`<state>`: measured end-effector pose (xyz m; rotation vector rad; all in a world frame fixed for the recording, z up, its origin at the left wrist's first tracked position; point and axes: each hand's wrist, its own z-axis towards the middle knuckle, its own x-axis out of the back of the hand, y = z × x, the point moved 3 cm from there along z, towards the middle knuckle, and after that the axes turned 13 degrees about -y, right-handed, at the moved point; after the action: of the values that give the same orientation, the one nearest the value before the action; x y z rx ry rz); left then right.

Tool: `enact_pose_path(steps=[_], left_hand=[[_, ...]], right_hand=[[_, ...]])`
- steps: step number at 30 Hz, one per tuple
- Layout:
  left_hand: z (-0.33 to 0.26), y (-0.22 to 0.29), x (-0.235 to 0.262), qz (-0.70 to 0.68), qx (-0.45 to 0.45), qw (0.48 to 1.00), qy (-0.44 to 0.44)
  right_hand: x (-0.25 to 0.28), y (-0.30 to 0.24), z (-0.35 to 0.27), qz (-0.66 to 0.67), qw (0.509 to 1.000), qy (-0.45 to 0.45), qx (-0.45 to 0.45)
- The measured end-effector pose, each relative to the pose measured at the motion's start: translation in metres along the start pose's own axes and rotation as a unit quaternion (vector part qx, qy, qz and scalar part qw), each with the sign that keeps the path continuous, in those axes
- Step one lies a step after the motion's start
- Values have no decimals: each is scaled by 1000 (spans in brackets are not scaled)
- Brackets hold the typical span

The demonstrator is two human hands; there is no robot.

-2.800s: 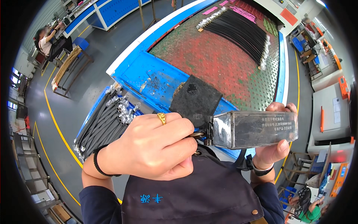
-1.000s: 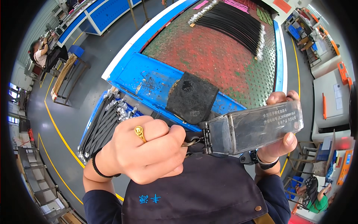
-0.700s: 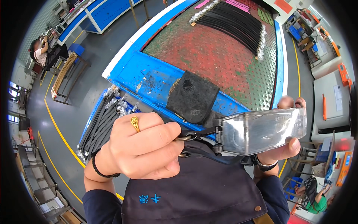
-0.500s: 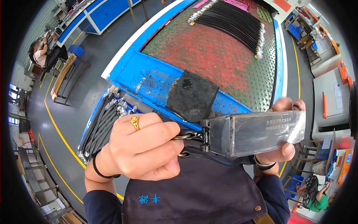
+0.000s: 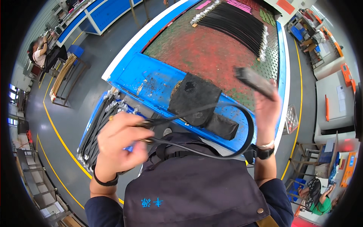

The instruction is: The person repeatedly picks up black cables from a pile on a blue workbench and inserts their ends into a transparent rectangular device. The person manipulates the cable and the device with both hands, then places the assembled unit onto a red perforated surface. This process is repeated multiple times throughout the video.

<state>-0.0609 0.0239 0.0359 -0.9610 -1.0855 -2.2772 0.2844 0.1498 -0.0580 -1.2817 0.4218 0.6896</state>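
My left hand (image 5: 123, 143), blurred by motion, grips both ends of a narrow black strap (image 5: 247, 126) with brass-coloured metal fittings. The strap bends in a loop toward my right wrist. At the right, my right hand (image 5: 268, 113) is raised over the bench with a narrow box (image 5: 255, 81) at its fingers, smeared by motion and seen edge-on. Below and between the hands, a black square pad (image 5: 194, 96) lies on the blue bench edge. A dark block (image 5: 223, 126) rests beside it.
Many black straps with plastic-wrapped ends (image 5: 230, 26) lie in a row on the red-green bench top (image 5: 196, 49). More straps fill a blue bin (image 5: 90, 125) at the left. Seated people (image 5: 39, 55) work at the far left and right (image 5: 321, 204).
The box has lifted off the strap and swung up and away with my right hand. My left hand has shifted left with the strap ends, and the loop now shows.
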Motion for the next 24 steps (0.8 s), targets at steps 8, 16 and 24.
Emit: enact_pose_path(steps=[8, 16, 24], left_hand=[[-34, -35, -17, -401, 194, 890, 96], [-22, -33, -39, -520, 193, 829, 68], [15, -5, -49, -22, 48, 996, 68]], right_hand=[[30, 128, -3, -169, 977, 10, -130], [54, 111, -18, -652, 755, -41, -59], [17, 108, -112, -822, 501, -257, -86]])
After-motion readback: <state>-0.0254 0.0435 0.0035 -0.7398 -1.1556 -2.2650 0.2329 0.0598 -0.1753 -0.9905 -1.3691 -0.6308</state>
